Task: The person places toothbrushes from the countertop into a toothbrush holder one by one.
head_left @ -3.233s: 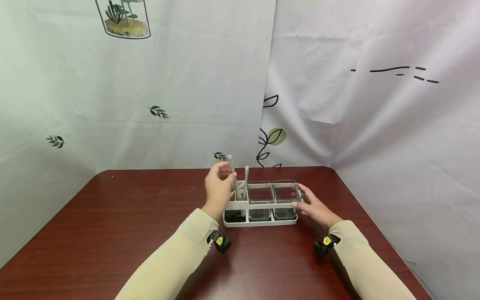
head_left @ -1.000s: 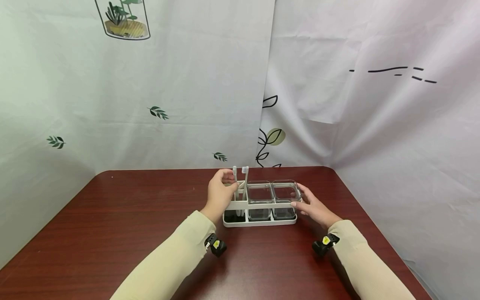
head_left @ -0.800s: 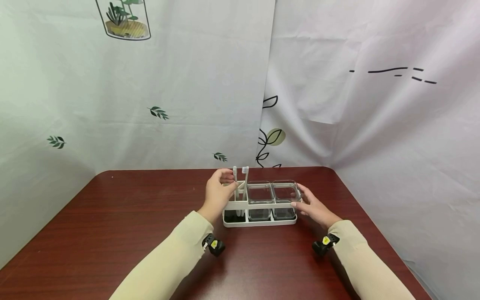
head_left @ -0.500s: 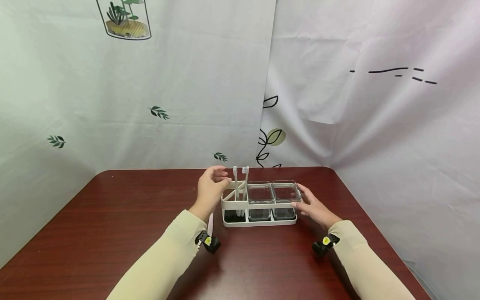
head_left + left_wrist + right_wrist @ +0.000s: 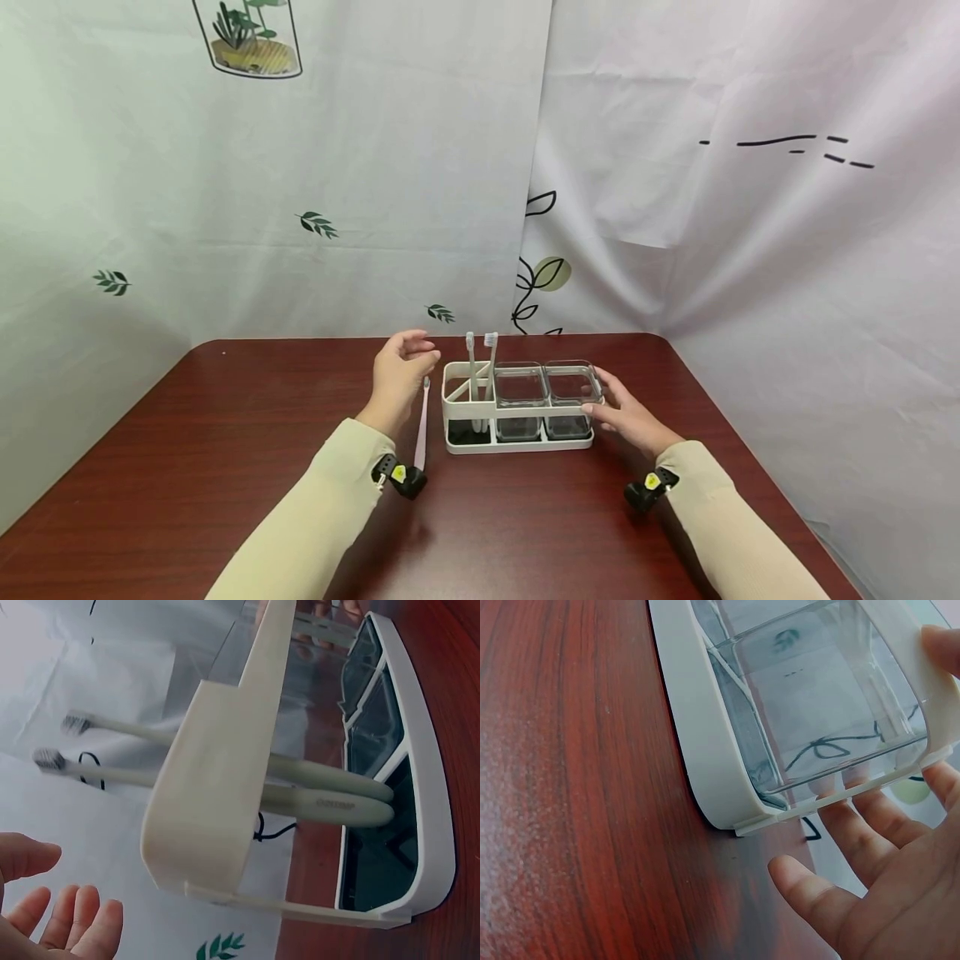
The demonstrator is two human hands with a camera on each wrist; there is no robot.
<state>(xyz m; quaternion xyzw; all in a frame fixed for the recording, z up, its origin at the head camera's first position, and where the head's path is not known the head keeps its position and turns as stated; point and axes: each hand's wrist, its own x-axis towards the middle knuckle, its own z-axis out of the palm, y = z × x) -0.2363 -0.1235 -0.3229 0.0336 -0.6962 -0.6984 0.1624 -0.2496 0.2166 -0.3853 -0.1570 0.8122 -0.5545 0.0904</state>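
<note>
A white toothbrush holder [image 5: 517, 446] stands upright on the table. In its left section lean two pale toothbrushes, one on the left [image 5: 471, 358] and one on the right [image 5: 491, 358], heads up. Two clear cups, a left one [image 5: 521, 387] and a right one [image 5: 572, 387], fill the other sections. My right hand [image 5: 633, 412] grips the holder's right end, thumb on the front rim and fingers spread along the side. To the left of the holder, my left hand [image 5: 397, 379] hovers with relaxed, empty fingers. Beside it lies a pink toothbrush [image 5: 423, 421], its lower end close to the wrist camera.
The red-brown wooden table [image 5: 187, 467] extends widely to the left and front. A white printed curtain [image 5: 405, 167] hangs behind its far edge and along the sides. A black wrist camera [image 5: 408, 482] sits on the left sleeve, another camera [image 5: 642, 496] on the right.
My left hand let go of a pale toothbrush in the holder and moved left, uncovering the holder's left end and the pink toothbrush. The right hand stayed put.
</note>
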